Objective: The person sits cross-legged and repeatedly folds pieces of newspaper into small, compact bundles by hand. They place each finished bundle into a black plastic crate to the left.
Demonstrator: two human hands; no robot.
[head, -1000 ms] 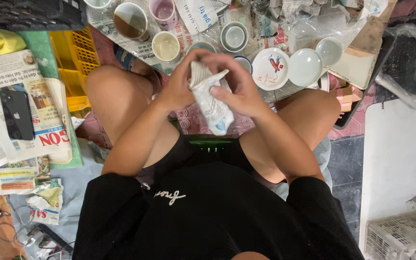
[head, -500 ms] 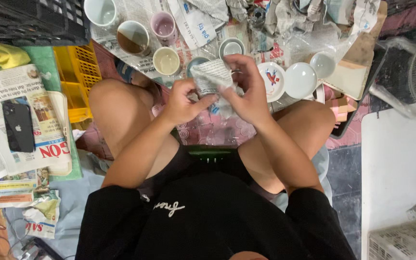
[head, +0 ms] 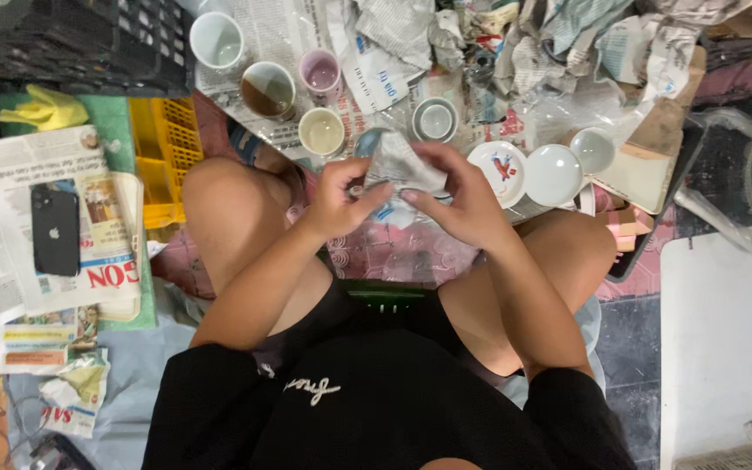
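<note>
Left hand (head: 339, 202) and right hand (head: 456, 202) close together above the lap, both gripping a newspaper-wrapped bundle (head: 398, 167) held between them, fingers curled around the paper. Just beyond: a cream cup (head: 321, 131), a grey bowl (head: 435, 119), a white saucer with red print (head: 497, 167). Black phone (head: 55, 230) lying on newspaper, far left.

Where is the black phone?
In the head view, the black phone lies far left on the newspapers, beside the yellow crate, away from both hands.
</note>
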